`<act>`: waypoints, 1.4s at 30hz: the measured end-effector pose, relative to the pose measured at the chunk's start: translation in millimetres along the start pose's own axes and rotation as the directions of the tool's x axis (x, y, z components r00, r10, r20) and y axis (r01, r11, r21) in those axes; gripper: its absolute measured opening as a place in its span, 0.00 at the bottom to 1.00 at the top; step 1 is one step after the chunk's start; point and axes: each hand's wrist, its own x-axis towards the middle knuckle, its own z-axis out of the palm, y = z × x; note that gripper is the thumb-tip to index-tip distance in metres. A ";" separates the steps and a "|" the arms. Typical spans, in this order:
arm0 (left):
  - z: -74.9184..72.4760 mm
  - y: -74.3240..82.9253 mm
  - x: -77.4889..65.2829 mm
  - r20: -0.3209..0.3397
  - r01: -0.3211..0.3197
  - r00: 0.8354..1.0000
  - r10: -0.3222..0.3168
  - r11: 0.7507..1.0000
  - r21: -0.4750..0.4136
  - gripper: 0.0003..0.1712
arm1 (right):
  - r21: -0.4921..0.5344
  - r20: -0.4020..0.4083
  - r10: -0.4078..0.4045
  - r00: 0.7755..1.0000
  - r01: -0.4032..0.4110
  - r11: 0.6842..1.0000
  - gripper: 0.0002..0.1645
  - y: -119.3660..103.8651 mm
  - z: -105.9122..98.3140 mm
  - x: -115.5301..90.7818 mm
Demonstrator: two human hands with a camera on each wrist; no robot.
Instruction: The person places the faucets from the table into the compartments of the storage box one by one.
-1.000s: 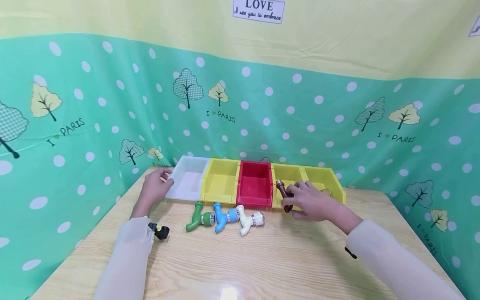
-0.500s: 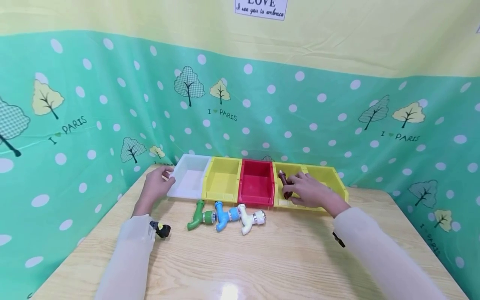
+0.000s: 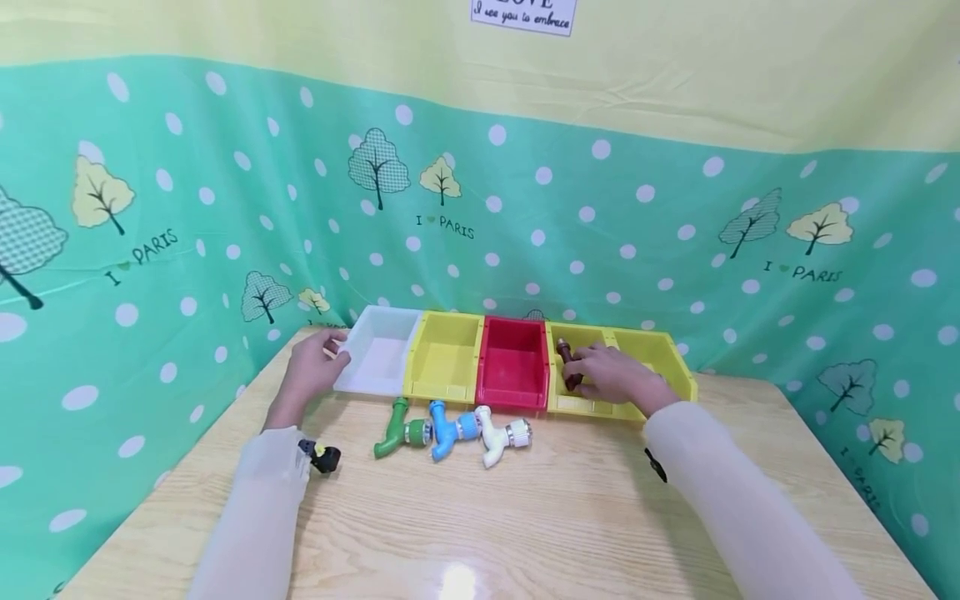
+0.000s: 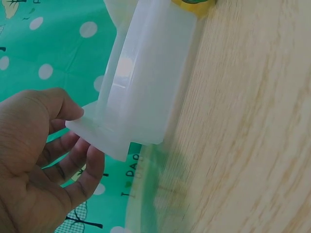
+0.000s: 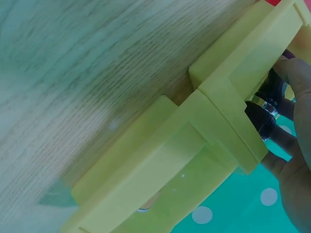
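My left hand (image 3: 311, 367) pinches the near-left rim of the white bin (image 3: 384, 354), thumb above and fingers beneath in the left wrist view. My right hand (image 3: 611, 375) grips a dark brown tap (image 3: 566, 354) inside the fourth bin, a yellow one (image 3: 573, 405). Its spout and body show past the fingers; the right wrist view shows its metal ring and ribbed dark knob (image 5: 260, 119). In front of the bins lie a green tap (image 3: 392, 432), a blue tap (image 3: 444, 435) and a white tap (image 3: 492, 442).
The bins form one joined row along the back of the wooden table (image 3: 480, 517): white, yellow (image 3: 442, 358), red (image 3: 513, 367), then two yellow. Partly hidden in the rightmost bin (image 3: 678, 371) is a small piece with a metal ring (image 5: 144, 209). A green patterned curtain (image 3: 525, 225) stands behind.
My right hand has moved forward and down with the brown tap, from over the fourth bin's front edge to inside it. The left hand stays on the white bin.
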 end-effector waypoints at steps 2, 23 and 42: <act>-1.0 1.0 0.3 0.000 -0.003 1.000 0.003 1.000 0.003 0.20 | 0.007 0.014 0.002 1.000 -0.002 1.000 0.12 0.8 0.3 2.5; 0.2 2.9 2.0 -0.009 -0.018 1.000 0.018 1.000 -0.008 0.19 | 0.120 0.063 -0.014 0.998 0.006 0.993 0.13 0.1 6.3 20.6; -0.2 -0.2 -0.6 -0.001 -0.005 1.000 0.005 1.000 -0.003 0.19 | 0.206 -0.083 0.051 0.995 -0.033 0.978 0.19 7.3 -7.4 -1.4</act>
